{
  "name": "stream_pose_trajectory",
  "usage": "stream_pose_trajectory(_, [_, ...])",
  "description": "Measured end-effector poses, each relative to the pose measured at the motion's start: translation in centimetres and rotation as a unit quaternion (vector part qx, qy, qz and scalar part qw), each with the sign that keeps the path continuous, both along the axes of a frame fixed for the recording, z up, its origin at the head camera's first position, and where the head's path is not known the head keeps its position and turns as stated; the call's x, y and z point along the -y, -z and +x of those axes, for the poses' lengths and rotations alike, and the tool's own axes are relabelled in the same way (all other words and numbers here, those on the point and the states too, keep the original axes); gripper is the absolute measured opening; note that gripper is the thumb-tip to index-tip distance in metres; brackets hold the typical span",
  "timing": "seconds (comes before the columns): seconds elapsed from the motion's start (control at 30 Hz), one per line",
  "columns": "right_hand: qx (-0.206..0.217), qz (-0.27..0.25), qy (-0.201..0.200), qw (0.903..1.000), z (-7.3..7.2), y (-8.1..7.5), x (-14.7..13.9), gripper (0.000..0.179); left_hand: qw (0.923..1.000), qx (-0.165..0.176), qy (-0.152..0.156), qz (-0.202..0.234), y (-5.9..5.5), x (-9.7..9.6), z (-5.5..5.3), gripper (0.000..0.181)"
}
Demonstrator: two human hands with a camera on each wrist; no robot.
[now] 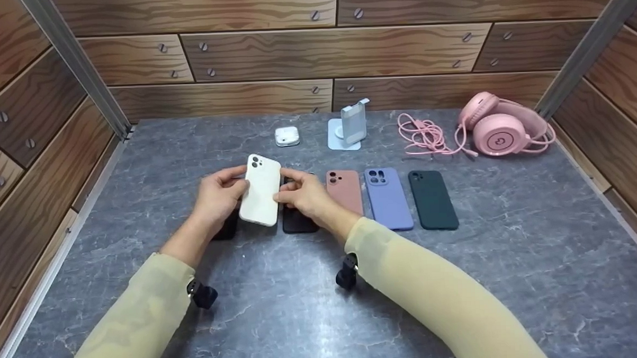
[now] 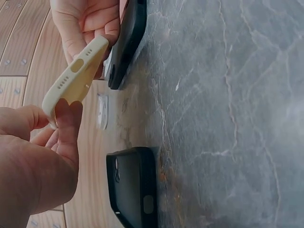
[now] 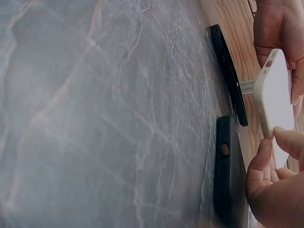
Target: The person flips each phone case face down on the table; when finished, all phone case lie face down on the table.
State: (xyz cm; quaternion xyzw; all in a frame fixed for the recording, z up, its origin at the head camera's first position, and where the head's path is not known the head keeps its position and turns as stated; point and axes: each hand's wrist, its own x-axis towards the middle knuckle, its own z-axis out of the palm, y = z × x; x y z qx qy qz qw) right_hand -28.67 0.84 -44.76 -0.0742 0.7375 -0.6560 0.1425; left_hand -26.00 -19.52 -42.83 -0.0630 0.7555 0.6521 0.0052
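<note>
A cream-white phone case [image 1: 261, 194] is held up between both hands, tilted, its camera cutouts toward the far side. My left hand [image 1: 216, 198] pinches its left edge with thumb and fingers. On the opposite edge, my right hand [image 1: 311, 196] grips with thumb and fingertips. The left wrist view shows the hollow inside and the port slot on the case's bottom edge [image 2: 58, 92]. Beneath the left hand lies a black phone case [image 1: 226, 230], partly covered. Another black case [image 1: 299, 223] lies under the right hand, also partly hidden.
Rightward in the row lie a pink case [image 1: 345, 191], a purple case [image 1: 391, 203] and a dark green case [image 1: 434, 201]. Behind stand a small white earphone box [image 1: 287, 136], a light-blue folding stand [image 1: 353, 125] and pink headphones [image 1: 499, 133] with a coiled cable [image 1: 425, 135].
</note>
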Motion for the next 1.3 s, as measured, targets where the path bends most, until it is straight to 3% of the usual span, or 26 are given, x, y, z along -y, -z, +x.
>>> stream_pose_trajectory(0.37, [-0.011, 0.013, -0.003, 0.9998, -0.2, 0.3, 0.1, 0.072, 0.9976, -0.010, -0.013, -0.067, 0.4, 0.1, -0.1, 0.042])
stream_pose_trajectory(0.57, [-0.014, 0.046, -0.008, 0.9988, -0.3, 0.2, 0.1, 0.072, 0.9948, 0.005, -0.014, -0.101, 0.8, 0.0, -0.3, 0.045])
stream_pose_trajectory(0.83, [-0.024, 0.100, -0.021, 0.9945, -0.5, 0.3, 0.2, 0.074, 0.9937, -0.002, -0.015, -0.111, 1.9, -0.1, -0.4, 0.047])
stream_pose_trajectory(1.3, [-0.040, 0.129, -0.032, 0.9903, -0.7, 0.5, 0.1, 0.073, 0.9899, 0.007, -0.023, -0.140, 2.8, -0.2, -0.1, 0.048])
